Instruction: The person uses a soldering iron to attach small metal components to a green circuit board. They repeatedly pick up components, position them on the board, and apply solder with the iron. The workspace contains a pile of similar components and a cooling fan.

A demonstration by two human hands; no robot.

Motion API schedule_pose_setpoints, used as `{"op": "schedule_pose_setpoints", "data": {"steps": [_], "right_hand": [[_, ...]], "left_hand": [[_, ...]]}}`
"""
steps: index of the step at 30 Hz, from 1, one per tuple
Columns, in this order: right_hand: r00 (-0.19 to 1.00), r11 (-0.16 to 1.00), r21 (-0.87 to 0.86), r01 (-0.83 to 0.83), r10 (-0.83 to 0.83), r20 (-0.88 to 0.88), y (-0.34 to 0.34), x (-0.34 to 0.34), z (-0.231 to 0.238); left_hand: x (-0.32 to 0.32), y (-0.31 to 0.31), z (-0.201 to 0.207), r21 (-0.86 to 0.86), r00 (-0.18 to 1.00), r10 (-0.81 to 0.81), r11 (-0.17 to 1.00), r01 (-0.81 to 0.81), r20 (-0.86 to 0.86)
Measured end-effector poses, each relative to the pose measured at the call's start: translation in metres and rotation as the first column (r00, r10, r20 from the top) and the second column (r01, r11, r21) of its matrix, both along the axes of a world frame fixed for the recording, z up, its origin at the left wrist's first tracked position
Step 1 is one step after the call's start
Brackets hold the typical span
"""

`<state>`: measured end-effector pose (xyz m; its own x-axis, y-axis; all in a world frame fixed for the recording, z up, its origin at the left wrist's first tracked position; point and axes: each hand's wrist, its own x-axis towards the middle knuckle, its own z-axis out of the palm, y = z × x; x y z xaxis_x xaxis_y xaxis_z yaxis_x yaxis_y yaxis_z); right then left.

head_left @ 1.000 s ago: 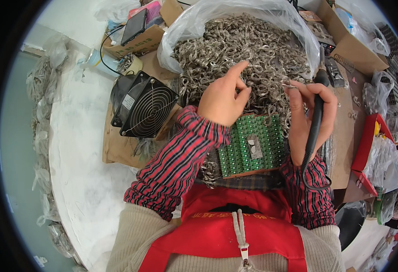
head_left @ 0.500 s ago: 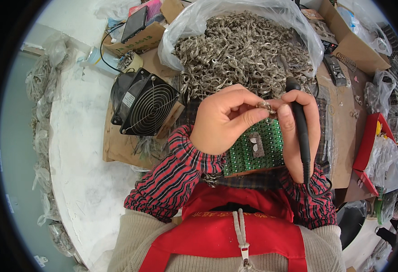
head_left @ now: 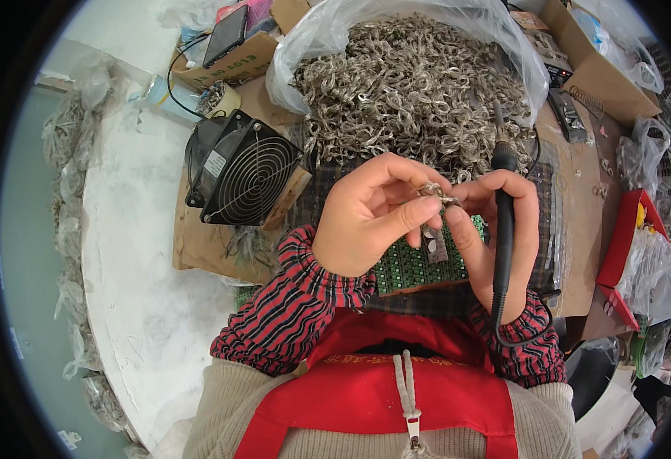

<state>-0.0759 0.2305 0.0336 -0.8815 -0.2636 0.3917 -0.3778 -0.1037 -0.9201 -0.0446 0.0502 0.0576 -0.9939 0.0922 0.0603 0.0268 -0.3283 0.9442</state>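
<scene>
Between thumb and forefinger my left hand [head_left: 362, 226] pinches a small twisted loop of silvery-brown metal braid [head_left: 432, 191]. My right hand [head_left: 513, 222] has a black-handled soldering iron [head_left: 505, 214] lying across it, tip pointing away from me toward the pile. The right thumb and forefinger also close on the near-right end of the loop, meeting the left fingertips. Below the hands lies a panel of green circuit boards [head_left: 406, 269], partly covered by them. On it rests a small grey-brown block with shiny silver spots [head_left: 436, 246].
A clear plastic bag [head_left: 293, 73] spills a large heap of braided loops [head_left: 404, 92] beyond my hands. To the left stands a black fan [head_left: 253, 174] with a wire guard. At the right are a red box [head_left: 620, 252] and a cardboard box [head_left: 607, 73]. The iron's cord hangs by my right wrist.
Both hands have shifted slightly left and nearer to me, with the loop and iron. The loop has turned in the fingers, and the iron's tip has swung rightward, standing more upright.
</scene>
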Motion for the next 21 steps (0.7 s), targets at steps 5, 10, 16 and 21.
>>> {"op": "schedule_pose_setpoints", "data": {"steps": [5, 10, 16, 21], "right_hand": [[0.998, 0.999, -0.021, 0.034, -0.035, -0.043, 0.000, 0.003, -0.003], [0.993, 0.995, -0.089, 0.035, -0.024, 0.116, 0.006, 0.006, 0.001], [0.992, 0.986, -0.147, 0.079, -0.063, 0.113, 0.007, 0.012, 0.001], [0.936, 0.979, 0.071, 0.189, -0.158, -0.316, 0.001, 0.012, -0.007]], "left_hand": [[0.002, -0.001, -0.007, -0.087, 1.000, 0.019, 0.996, -0.019, -0.007], [0.008, -0.010, -0.005, -0.395, 0.992, 0.101, 0.911, -0.122, -0.074], [0.011, -0.011, 0.002, -0.503, 0.982, 0.188, 0.850, -0.158, 0.010], [0.023, 0.008, -0.004, -0.063, 0.982, 0.069, 0.996, -0.058, 0.175]]}}
